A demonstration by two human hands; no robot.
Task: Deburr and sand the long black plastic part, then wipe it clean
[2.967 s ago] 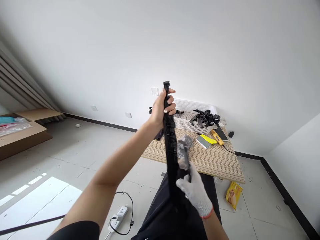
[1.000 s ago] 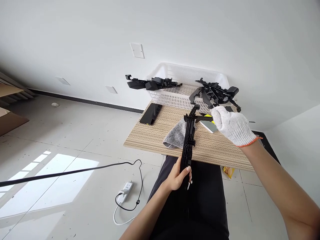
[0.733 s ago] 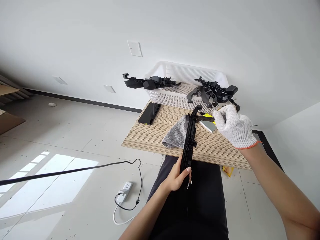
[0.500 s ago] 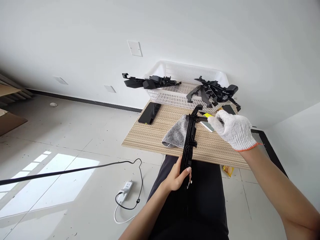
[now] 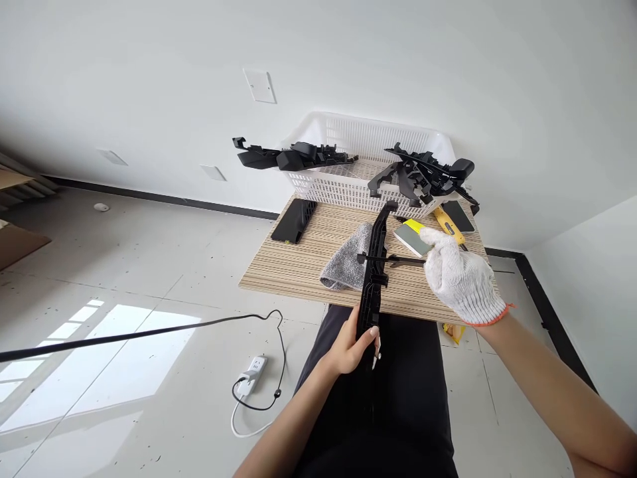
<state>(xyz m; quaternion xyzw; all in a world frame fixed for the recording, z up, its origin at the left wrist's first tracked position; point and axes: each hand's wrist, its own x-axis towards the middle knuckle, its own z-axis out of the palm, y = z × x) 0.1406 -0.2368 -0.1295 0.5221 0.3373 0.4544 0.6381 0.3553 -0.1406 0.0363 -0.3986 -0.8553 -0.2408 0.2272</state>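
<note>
My bare left hand [image 5: 352, 345] is wrapped round the lower end of a long black plastic trim part [image 5: 377, 279], which tilts up over the table edge. A small pale, shiny tip shows just below my fingers; I cannot make out what it belongs to. In a white knitted glove with an orange hem, my right hand [image 5: 458, 275] grips a slim dark tool [image 5: 405, 260]. The tool lies crosswise over the trim part, its far end showing past the part's left side. A grey cloth [image 5: 348, 260] rests on the table, partly behind the trim part.
A white plastic basket [image 5: 343, 192] stands against the wall, with black plastic parts [image 5: 298, 157] and more parts [image 5: 428, 176] across its rim. On the wood-grain table [image 5: 279, 272] lie a black phone [image 5: 294, 220], a yellow-handled cutter [image 5: 449, 226] and a grey-green pad [image 5: 411, 238]. A power strip [image 5: 252, 376] is on the floor.
My right hand and the dark tool have moved down along the trim part and slightly right. The tool now reaches past the part's left side. My left hand keeps its hold.
</note>
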